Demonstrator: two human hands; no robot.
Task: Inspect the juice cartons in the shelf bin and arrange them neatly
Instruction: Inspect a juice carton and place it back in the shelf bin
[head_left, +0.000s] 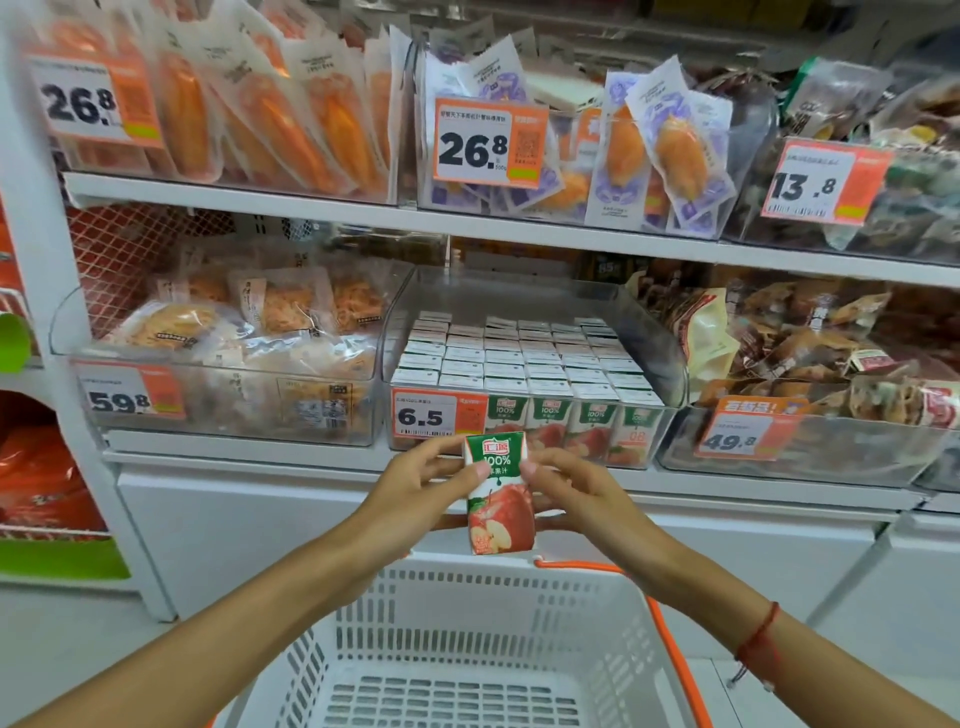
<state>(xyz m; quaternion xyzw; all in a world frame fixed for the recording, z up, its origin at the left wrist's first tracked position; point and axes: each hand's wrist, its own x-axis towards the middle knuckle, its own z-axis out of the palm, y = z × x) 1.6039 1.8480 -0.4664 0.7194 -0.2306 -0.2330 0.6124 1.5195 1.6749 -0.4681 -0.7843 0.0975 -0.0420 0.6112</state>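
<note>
Both hands are holding one juice carton (500, 493) upright in front of the shelf bin (670, 364), the left hand (415, 491) pinching its left edge and the right hand (574, 491) curling round its right side. Behind it, more cartons (519, 358) are standing in tight rows in the bin, a price tag (439, 414) covering the front left ones. A white basket (467, 649) is sitting below the arms, its near edge cut off by the frame.

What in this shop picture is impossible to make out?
Head view only:
- Juice carton: back face turned away; sides partly covered by the left hand and right hand.
- Carton tops in the clear bin: print too small.
- White basket: cut off by the bottom edge.
- Top-shelf price tag: small print blurred.
</note>
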